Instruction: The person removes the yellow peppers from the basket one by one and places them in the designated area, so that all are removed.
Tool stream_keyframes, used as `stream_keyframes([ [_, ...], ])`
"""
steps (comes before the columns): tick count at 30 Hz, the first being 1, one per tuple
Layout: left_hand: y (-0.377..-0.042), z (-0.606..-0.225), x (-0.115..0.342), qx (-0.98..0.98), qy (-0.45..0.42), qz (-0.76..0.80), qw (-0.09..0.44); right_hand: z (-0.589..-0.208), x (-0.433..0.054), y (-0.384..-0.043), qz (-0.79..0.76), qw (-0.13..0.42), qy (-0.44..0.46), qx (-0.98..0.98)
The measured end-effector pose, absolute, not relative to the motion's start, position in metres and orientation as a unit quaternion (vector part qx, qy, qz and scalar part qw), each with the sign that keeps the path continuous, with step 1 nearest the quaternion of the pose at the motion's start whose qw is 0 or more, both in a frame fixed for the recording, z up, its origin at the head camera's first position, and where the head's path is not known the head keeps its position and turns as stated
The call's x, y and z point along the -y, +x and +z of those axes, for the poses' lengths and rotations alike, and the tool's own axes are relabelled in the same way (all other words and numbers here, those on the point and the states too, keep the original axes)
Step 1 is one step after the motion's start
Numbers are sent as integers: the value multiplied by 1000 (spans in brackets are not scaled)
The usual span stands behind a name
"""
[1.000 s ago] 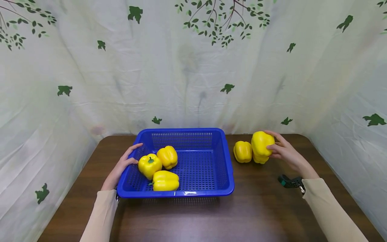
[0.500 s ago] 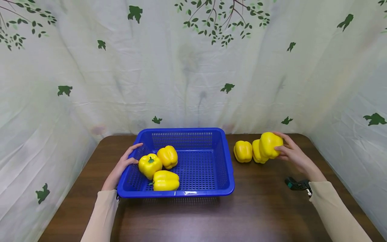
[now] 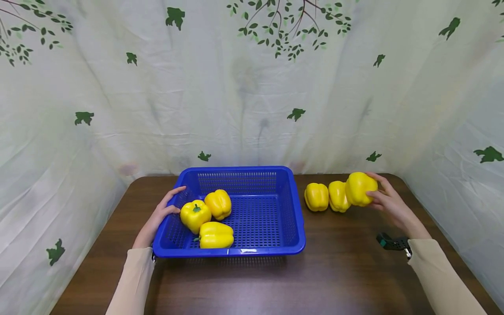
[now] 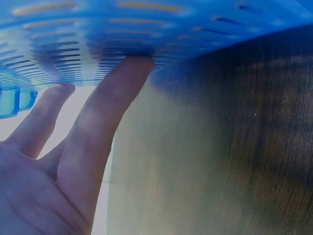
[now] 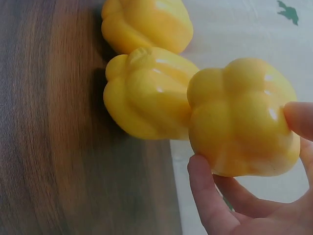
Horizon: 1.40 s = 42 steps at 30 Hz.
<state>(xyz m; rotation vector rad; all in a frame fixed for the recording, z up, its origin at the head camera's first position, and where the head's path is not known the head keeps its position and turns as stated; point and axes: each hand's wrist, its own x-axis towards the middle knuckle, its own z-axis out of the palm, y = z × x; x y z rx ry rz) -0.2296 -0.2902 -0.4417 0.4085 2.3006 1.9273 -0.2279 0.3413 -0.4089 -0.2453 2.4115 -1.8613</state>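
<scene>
In the head view, my left hand (image 3: 159,215) holds the left rim of a blue plastic basket (image 3: 297,210), its thumb and a finger reaching over the edge. Digits touch the slatted outer wall in the left wrist view. Three yellow bell peppers (image 3: 216,236) lie in the basket's left half. My right hand (image 3: 393,208) grips another yellow bell pepper (image 3: 360,189), thumb on one side and fingers on the other; the right wrist view shows its lobed end. Left of it, two more bell peppers stand on the table, a nearer one (image 3: 338,197) and a farther one (image 3: 316,197).
A brown wooden table (image 3: 275,288) carries everything. Behind and at both sides hangs a pale curtain (image 3: 244,109) with leaf prints. A dark strap with a small device (image 3: 393,242) is on the right wrist.
My right hand has moved the gripped bell pepper to the right, uncovering the bell pepper it partly hid. The left hand, the basket and the bell peppers in it have stayed put.
</scene>
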Motion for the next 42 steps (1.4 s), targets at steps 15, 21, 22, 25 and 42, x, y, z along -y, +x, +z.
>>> stream_keyframes([
  [15,-231,-443,291,-756,137,638,55,-417,-355,-228,-606,28,-51,-794],
  [21,-231,-444,291,-753,140,641,55,-422,-361,-229,-610,32,-43,-790],
  [22,-231,-444,291,-753,139,640,56,-422,-361,-229,-612,34,-42,-789],
  [25,-231,-444,291,-755,138,639,55,-426,-364,-229,-608,42,-37,-792],
  [42,-234,-447,293,-738,181,649,32,-452,-369,-239,-583,90,-6,-807],
])
